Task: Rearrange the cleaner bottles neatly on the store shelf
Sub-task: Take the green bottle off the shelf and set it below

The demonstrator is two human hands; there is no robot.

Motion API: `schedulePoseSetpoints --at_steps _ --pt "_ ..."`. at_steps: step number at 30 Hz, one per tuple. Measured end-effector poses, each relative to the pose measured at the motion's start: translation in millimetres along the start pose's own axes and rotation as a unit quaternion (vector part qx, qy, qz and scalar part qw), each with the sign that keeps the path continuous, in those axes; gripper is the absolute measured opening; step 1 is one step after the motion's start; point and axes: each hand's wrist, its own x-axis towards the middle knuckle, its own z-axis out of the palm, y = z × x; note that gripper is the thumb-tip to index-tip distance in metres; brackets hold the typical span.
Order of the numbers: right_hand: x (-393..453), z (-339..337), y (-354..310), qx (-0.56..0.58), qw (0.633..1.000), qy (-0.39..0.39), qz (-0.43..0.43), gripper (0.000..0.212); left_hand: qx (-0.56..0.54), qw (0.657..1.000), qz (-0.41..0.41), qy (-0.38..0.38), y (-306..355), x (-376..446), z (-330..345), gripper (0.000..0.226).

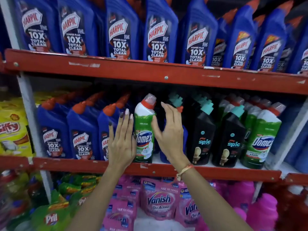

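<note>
A green and white Domex bottle (144,130) with a red cap stands upright at the front of the middle shelf (216,172). My left hand (122,140) is flat against its left side, fingers spread. My right hand (168,130) is on its right side, open, thumb near the bottle, fingers apart. Neither hand is closed around it. To the left stand blue Harpic bottles (83,130). A blue bottle (184,135) shows behind my right hand. To the right stand black Spic bottles (202,134) and more Domex bottles (263,139).
The top shelf (150,70) holds a row of larger blue Harpic bottles (157,30). Below are pink Vanish pouches (158,200), green Pril packs (51,217) and pink bottles (263,207). Yellow packs (13,129) lie at far left beyond the white upright (31,117).
</note>
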Motion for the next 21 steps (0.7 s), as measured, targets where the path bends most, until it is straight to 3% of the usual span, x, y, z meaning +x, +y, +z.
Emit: schedulePoseSetpoints --at_steps 4,9,16,21 --pt "-0.9 18.7 -12.7 0.040 0.994 -0.042 0.092 0.062 0.023 1.000 -0.013 -0.013 1.1 -24.4 14.3 0.056" --pt "0.0 28.2 -17.1 0.012 0.995 -0.023 0.094 0.072 0.025 1.000 0.002 0.001 -0.8 -31.6 20.5 0.056" --pt "6.8 38.0 -7.9 0.020 0.992 -0.012 0.127 0.062 0.019 1.000 0.002 0.020 -7.5 -37.2 33.8 0.055" --pt "11.2 11.1 -16.2 0.041 0.994 0.043 0.088 0.061 0.021 0.999 0.018 0.036 -10.0 -33.2 29.2 0.056"
